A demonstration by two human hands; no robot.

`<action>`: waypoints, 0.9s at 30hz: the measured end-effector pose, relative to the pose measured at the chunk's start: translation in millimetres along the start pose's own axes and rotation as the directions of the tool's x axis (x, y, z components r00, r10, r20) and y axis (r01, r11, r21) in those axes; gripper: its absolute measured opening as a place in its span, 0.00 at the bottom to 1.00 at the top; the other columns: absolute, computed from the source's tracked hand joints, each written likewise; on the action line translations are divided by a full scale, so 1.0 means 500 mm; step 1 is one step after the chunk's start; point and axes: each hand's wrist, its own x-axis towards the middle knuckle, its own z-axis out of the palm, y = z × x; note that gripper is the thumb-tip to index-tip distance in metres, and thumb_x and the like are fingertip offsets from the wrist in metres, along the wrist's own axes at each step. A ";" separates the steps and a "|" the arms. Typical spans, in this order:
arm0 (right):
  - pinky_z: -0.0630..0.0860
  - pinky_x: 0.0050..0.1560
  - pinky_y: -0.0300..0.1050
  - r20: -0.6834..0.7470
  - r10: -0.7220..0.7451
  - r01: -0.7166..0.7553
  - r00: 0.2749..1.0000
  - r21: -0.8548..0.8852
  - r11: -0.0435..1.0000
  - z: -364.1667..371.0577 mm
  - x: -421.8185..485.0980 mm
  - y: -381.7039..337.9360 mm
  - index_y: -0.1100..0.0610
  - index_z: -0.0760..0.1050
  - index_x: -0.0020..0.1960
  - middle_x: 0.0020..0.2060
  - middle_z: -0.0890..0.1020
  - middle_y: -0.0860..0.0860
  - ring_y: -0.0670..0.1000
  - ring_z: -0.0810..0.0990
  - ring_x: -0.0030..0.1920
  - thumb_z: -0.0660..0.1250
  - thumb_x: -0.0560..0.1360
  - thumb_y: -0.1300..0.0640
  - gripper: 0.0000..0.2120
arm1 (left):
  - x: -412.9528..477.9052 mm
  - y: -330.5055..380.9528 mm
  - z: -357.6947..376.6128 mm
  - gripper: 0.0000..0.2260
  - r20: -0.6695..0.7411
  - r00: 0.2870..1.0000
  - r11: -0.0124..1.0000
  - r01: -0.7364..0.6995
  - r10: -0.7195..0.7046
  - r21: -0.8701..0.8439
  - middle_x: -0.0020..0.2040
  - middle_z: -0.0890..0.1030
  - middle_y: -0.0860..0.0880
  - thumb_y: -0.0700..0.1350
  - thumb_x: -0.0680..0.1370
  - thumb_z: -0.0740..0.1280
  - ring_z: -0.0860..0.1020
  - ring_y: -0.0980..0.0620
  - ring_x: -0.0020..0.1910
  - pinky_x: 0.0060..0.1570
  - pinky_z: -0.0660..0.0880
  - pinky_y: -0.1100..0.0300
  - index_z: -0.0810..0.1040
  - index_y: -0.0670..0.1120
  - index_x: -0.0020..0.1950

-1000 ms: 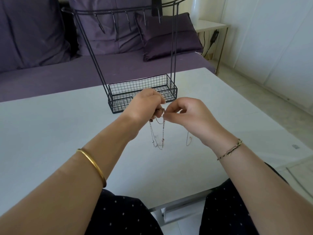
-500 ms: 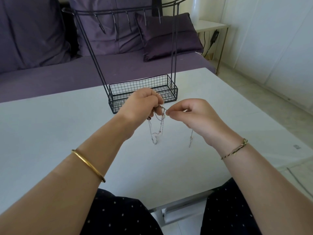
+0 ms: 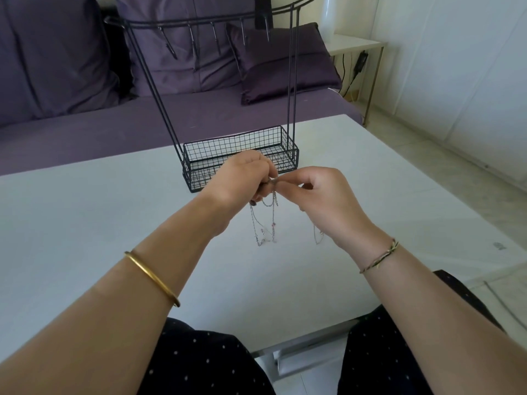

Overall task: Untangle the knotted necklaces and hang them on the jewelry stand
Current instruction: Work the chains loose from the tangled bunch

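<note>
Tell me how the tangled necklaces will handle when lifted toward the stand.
The necklaces hang in slack loops below the left hand and right hand, so probably floppy and light. Their chains look very fine, so likely to snag or break if yanked.

The left hand (image 3: 242,181) and right hand (image 3: 328,203) hide where the necklaces (image 3: 263,223) tangle. The chains are too fine to count.

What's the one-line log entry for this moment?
phase: untangling | left hand: pinches necklaces | right hand: pinches necklaces | jewelry stand: nothing hung
</note>
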 end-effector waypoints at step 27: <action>0.67 0.31 0.40 0.138 0.300 -0.329 0.944 0.323 0.887 -0.014 0.011 0.001 0.60 0.75 0.41 0.37 0.79 0.52 0.46 0.75 0.31 0.61 0.75 0.64 0.06 | -0.006 -0.001 -0.007 0.06 0.011 0.998 0.987 -0.057 0.056 0.153 0.36 0.78 0.49 0.38 0.75 0.68 0.74 0.54 0.34 0.39 0.73 0.58 0.77 0.47 0.41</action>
